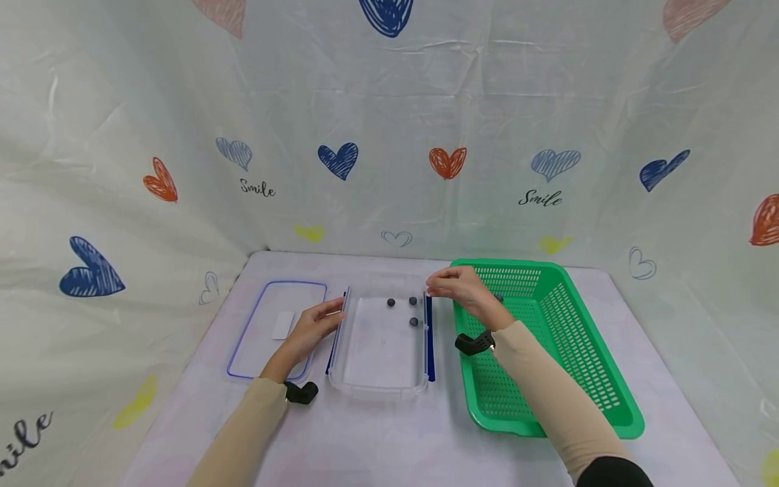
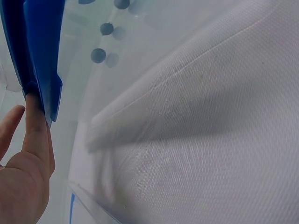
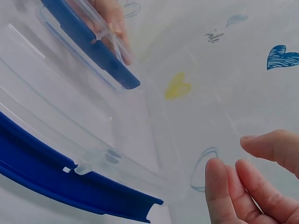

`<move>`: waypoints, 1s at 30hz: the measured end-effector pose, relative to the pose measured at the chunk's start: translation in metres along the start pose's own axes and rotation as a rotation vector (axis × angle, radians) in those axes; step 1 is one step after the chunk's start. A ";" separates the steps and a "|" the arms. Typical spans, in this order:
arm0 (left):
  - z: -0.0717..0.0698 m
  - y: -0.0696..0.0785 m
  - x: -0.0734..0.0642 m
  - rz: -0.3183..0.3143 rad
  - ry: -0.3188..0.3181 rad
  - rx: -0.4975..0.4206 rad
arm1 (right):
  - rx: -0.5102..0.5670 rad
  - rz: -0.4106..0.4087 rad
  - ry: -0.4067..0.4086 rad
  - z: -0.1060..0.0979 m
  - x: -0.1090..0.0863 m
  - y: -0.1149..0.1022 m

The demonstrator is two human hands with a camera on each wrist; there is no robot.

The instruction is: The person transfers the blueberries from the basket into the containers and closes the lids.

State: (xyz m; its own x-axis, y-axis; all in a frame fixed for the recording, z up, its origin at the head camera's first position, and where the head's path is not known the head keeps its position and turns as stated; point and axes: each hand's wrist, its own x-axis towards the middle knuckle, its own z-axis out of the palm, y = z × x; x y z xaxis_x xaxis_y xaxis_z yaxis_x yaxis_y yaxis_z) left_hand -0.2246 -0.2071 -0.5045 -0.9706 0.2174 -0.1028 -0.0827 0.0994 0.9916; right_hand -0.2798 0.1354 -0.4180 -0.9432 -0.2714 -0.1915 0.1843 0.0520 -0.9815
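A clear plastic box [image 1: 380, 358] with blue side latches stands on the table, its top uncovered. Toward its far end lie small dark balls [image 1: 391, 302], too small to tell their exact kind. My left hand [image 1: 316, 328] rests on the box's left side; in the left wrist view its straight fingers [image 2: 36, 126] touch the blue latch [image 2: 44, 51], thumb apart. Over the box's far right corner is my right hand [image 1: 462, 291]. Between its thumb and loosely bent fingers [image 3: 217, 186] nothing shows in the right wrist view, just beyond the right latch [image 3: 93, 186].
A green perforated basket [image 1: 608, 368] stands right of the box, under the right forearm, with a dark ball [image 1: 499, 297] partly visible inside. To the left lies a clear lid [image 1: 262, 297] with a blue rim and a white label. A heart-patterned curtain [image 1: 395, 101] hangs behind the table.
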 end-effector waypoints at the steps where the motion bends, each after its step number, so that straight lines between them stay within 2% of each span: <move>1: 0.000 -0.001 0.000 0.001 -0.001 0.002 | -0.005 0.001 0.005 -0.002 -0.001 0.000; 16: 0.001 -0.001 0.000 0.011 0.009 -0.008 | 0.059 -0.024 0.029 -0.026 -0.007 0.001; 30: 0.000 -0.003 0.001 0.019 0.005 0.007 | 0.066 -0.031 0.057 -0.048 -0.015 0.004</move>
State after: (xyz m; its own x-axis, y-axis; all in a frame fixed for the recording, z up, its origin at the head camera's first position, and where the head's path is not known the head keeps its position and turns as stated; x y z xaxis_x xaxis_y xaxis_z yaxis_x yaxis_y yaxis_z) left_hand -0.2256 -0.2069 -0.5073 -0.9731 0.2148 -0.0835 -0.0627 0.1019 0.9928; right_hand -0.2784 0.1860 -0.4193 -0.9628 -0.2162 -0.1623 0.1704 -0.0193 -0.9852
